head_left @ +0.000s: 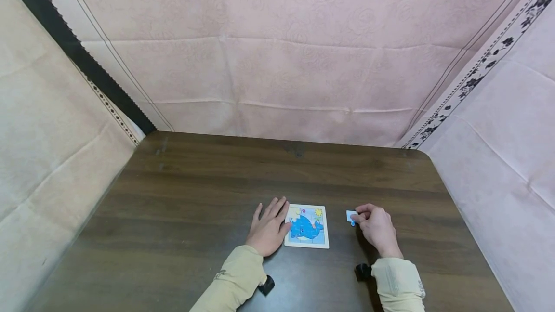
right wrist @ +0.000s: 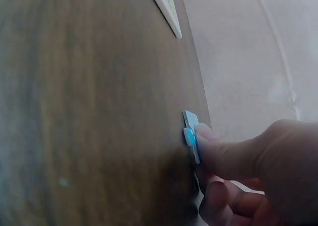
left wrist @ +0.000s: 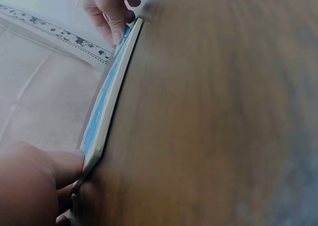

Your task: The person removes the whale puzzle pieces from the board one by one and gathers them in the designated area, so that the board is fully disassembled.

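A small square jigsaw puzzle with a white border and a blue whale picture lies flat on the table. My left hand rests at its left edge, fingers spread and mostly straight. The thumb touches the border of the board. To the right of the puzzle, my right hand pinches a small light-blue puzzle piece between thumb and fingers. In the right wrist view, this puzzle piece is seen nearly edge-on, close over the wood, its darker blue knob toward the table.
The dark brown wooden table extends to a straight back edge. Pale patterned cloth hangs behind it and on both sides. A black device is strapped at the right wrist, another black device at the left.
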Demonstrator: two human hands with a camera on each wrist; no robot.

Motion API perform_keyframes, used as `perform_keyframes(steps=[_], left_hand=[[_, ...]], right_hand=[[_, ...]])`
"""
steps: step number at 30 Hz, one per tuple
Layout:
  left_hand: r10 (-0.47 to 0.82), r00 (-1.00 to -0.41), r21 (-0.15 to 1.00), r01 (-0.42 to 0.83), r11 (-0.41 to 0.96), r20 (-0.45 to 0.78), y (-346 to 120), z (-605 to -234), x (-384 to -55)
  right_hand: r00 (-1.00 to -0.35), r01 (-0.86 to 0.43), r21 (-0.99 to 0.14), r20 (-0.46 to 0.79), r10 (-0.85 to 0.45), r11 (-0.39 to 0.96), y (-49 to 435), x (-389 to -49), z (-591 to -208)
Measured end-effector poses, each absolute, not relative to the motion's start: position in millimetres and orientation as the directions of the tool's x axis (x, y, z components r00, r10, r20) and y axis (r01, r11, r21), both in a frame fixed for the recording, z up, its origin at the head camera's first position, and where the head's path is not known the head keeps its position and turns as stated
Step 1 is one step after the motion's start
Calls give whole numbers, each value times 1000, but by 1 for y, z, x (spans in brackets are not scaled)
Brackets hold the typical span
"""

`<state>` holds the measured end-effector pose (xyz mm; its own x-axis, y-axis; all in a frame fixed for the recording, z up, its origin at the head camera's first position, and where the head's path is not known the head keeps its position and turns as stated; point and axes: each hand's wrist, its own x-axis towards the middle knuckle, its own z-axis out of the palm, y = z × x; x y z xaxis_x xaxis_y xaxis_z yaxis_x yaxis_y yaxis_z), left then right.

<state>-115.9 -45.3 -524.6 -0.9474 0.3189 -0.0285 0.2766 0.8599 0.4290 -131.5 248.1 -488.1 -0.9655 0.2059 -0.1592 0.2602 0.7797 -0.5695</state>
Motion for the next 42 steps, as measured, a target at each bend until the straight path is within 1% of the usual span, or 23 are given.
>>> perform_keyframes(steps=[18,27,31,37,42], left_hand=[[316,-948,421,274,865,-31,-45,-525,-116],[314,-949,416,274,867,-31,-45,-525,-115],[313,-950,418,278,865,-17,-45,-525,-115],[312,-950,419,275,865,-21,-45,-525,-115],[313,-950,426,277,861,-16,-46,-525,-114]], right_hand=[[-968,249,-532,-155,196,809,249,-132,-488],[-971,235,-485,-155,181,842,247,-132,-485],[-980,198,-463,-126,157,864,245,-132,-483],[-993,116,-445,-46,106,888,240,-132,-480],[-994,60,-524,45,98,850,233,-131,-474]])
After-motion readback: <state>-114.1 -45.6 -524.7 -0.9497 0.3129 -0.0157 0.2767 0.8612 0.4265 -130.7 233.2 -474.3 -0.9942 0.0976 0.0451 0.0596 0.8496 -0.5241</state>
